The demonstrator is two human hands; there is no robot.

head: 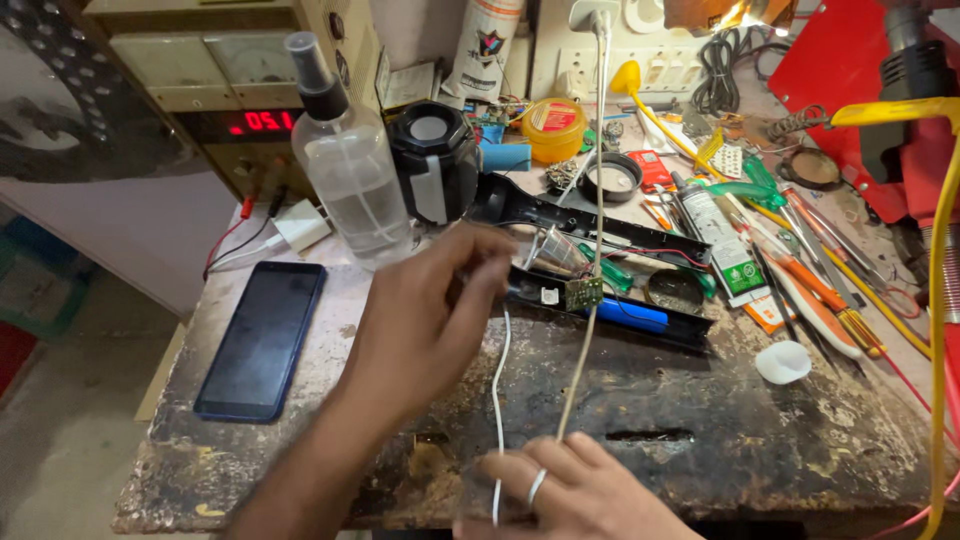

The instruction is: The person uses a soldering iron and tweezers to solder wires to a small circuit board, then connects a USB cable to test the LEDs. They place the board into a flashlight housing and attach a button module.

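My left hand (432, 318) reaches in from the lower left. Its fingers are closed on the near end of an opened black torch casing (600, 222). Inside the casing lie a blue battery (625, 315), a small green circuit board (583, 292) and a clear reflector (560, 250). A thin white wire (499, 400) hangs from under this hand toward the bench's front edge. My right hand (575, 492), with a ring on one finger, rests at the front edge. It pinches a white cable (597, 180) that runs up to a wall plug.
A dark phone (262, 340) lies at the left. Behind the casing stand a clear spray bottle (350, 170), a black speaker (432, 170) and a power supply (250, 90) with a red display. Screwdrivers (820, 290), a white tube (725, 240) and a yellow cable (940, 300) crowd the right.
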